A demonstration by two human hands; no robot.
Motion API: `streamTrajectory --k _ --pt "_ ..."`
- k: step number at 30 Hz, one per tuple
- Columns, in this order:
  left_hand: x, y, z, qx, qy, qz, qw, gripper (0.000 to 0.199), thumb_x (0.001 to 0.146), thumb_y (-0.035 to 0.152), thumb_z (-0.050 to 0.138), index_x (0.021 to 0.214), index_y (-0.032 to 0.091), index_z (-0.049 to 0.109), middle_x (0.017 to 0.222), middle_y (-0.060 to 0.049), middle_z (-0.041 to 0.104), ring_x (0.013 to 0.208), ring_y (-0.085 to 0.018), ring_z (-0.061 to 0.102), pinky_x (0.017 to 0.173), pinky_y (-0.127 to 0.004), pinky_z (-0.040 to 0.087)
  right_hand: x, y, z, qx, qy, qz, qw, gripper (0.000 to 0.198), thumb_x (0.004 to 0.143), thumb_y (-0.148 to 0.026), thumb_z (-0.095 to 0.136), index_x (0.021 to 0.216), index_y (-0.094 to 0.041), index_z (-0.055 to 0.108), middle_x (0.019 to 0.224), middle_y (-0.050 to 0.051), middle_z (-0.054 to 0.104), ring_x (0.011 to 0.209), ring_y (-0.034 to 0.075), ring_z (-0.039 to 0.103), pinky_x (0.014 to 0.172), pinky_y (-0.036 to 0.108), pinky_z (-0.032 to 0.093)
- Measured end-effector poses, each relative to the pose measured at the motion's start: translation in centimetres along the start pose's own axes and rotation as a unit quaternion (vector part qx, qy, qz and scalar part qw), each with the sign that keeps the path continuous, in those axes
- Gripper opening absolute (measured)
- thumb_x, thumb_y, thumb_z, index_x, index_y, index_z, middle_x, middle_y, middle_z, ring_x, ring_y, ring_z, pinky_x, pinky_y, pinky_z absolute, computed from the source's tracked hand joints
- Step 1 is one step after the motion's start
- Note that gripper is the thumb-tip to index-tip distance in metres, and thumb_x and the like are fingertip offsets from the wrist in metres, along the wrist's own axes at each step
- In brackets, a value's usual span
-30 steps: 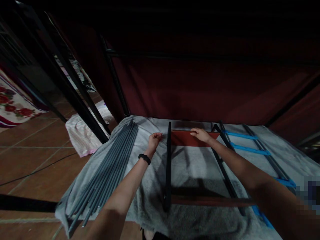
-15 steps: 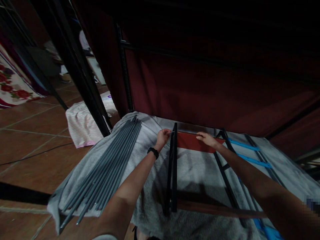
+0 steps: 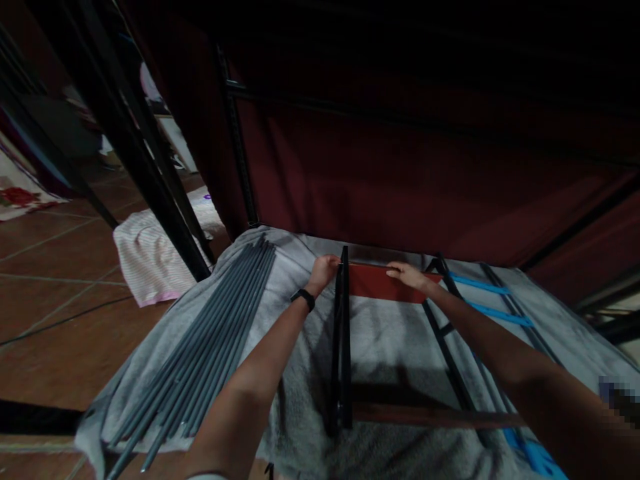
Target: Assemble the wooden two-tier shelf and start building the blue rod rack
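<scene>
A striped pale cloth with a pink edge (image 3: 145,260) hangs over something at far left; next, a bundle of slim grey metal rods (image 3: 200,347) lies on a grey fleecy blanket (image 3: 395,333); the left hand (image 3: 324,272), above a black wristband (image 3: 303,299), has its fingers drawn together at the far end of a black metal frame (image 3: 346,340), any grip unclear; the flat reddish-brown board (image 3: 373,283) spans the frame's far end; the right hand (image 3: 407,275) pinches its top edge, fingers nearly closed; bright blue strips (image 3: 500,313) lie farther right.
</scene>
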State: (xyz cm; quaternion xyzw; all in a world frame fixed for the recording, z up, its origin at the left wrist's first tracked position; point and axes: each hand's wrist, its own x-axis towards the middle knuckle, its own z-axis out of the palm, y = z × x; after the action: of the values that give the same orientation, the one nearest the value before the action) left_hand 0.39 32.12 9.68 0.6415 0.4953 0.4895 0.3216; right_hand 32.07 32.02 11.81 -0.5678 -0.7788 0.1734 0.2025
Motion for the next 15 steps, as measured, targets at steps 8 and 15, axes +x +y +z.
streamTrajectory --k 8,15 --pt "-0.04 0.22 -0.84 0.038 0.001 0.055 0.998 0.02 0.077 0.008 0.061 0.075 0.02 0.077 0.085 -0.008 0.073 0.087 -0.022 0.065 0.092 -0.034 0.05 0.34 -0.42 -0.1 -0.007 -0.025 0.011 1.0 0.029 0.09 -0.03 0.062 0.114 -0.022 0.075 0.114 0.006 0.076 0.102 0.023 0.069 0.096 0.035 0.052" --pt "0.18 -0.24 -0.7 0.012 0.018 0.028 0.999 0.015 0.073 0.013 0.063 0.076 0.019 0.076 0.076 -0.005 0.069 0.077 -0.021 0.064 0.081 -0.034 0.051 0.54 -0.76 -0.2 -0.029 -0.03 0.007 0.999 0.03 0.096 -0.029 0.059 0.122 -0.024 0.073 0.127 0.005 0.073 0.113 0.022 0.068 0.098 0.03 0.049"
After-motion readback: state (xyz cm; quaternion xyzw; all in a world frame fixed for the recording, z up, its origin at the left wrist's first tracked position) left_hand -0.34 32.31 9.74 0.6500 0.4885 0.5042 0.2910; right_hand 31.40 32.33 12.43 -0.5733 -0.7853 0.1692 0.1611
